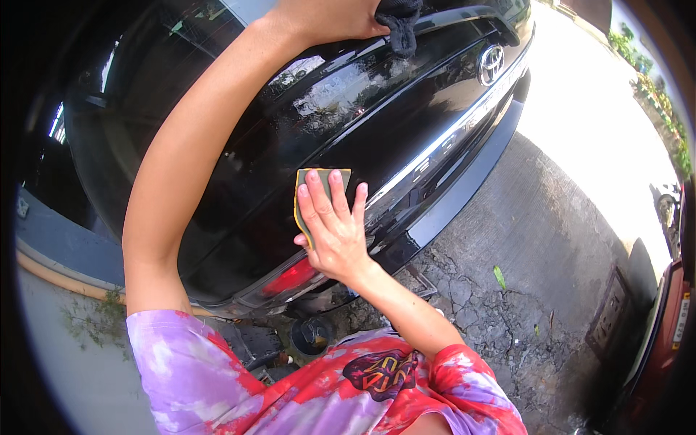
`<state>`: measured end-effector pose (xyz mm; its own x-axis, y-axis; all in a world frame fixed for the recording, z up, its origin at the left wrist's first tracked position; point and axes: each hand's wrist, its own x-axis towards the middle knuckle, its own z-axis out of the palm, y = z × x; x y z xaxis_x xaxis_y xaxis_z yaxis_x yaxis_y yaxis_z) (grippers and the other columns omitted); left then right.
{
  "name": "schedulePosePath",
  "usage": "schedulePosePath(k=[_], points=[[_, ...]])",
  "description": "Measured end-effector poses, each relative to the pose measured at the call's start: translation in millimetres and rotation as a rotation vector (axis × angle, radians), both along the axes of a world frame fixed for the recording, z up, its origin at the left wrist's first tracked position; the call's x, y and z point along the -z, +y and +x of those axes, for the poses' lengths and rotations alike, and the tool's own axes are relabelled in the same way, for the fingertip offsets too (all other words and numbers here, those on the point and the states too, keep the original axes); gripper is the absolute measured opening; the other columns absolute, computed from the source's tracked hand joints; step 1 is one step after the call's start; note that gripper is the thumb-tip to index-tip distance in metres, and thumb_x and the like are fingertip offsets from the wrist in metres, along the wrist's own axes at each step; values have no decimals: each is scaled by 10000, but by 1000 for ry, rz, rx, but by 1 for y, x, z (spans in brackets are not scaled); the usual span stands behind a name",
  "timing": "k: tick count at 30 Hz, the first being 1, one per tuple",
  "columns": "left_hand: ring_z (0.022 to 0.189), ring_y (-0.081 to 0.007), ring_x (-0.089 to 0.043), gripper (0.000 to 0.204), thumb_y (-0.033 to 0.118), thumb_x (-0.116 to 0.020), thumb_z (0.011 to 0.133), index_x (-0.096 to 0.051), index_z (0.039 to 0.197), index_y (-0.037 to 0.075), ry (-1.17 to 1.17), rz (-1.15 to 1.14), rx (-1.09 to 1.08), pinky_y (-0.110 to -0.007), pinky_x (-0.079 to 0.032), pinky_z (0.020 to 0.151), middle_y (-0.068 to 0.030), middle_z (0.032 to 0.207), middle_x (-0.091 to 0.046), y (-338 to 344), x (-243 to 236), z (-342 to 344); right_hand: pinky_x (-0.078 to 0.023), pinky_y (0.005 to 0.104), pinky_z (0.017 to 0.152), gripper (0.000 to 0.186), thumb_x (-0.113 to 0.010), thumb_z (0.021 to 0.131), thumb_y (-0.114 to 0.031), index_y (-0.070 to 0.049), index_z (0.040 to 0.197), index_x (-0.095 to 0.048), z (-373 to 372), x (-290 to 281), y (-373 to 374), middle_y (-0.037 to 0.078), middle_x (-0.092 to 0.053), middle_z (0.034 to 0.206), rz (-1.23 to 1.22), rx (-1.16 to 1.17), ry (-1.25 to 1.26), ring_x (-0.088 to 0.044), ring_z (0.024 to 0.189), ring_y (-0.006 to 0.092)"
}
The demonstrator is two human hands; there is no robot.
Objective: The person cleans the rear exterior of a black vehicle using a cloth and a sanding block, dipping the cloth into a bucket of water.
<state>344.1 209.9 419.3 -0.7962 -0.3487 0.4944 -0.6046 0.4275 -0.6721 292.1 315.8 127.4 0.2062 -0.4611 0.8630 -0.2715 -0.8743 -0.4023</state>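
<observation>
My right hand (335, 235) lies with its fingers spread over a flat grey pad with yellow edges (326, 185), thumb at the pad's left side. The pad rests against the glossy black rear of a car (406, 141), just above the red tail light (290, 278). Stretched far up across the car, my left hand (330, 20) is at the top edge of the view. A crumpled dark grey cloth (401, 29) hangs from its fingertips over the body near the spoiler-like ledge. Most of the left fingers are cut off by the frame.
A chrome strip (435, 156) and the bumper (464, 199) run along the car's right side. Cracked concrete (486, 304) lies below, with a green leaf (499, 277). A dark bucket (312, 335) stands near my body. A red vehicle (663, 333) is at the far right.
</observation>
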Motion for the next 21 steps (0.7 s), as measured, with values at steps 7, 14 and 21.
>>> schedulePosePath(k=[7, 14, 21], points=[[937, -326, -647, 279, 110, -735, 720, -672, 991, 131, -12, -26, 69, -449, -526, 811, -89, 975, -643, -16, 3, -4, -70, 723, 1193, 716, -504, 1041, -305, -28, 1634, -214, -64, -55, -144, 222, -147, 1708, 338, 288, -232, -106, 1573, 456], [928, -325, -653, 251, 159, -744, 748, -678, 990, 142, -19, -43, 150, -460, -529, 785, -85, 962, -645, -19, 5, 11, -15, 709, 1203, 868, -702, 861, -369, -60, 1596, -357, -6, -18, -14, 178, -287, 1683, 61, 16, -11, -168, 1579, 416], [940, -335, -651, 251, 152, -732, 746, -670, 989, 153, -33, -66, 214, -476, -528, 792, -95, 958, -643, -43, 6, 12, -18, 712, 1198, 828, -589, 969, -423, -48, 1630, -262, 7, -28, -17, 206, -190, 1707, 188, 136, -153, -109, 1583, 435]])
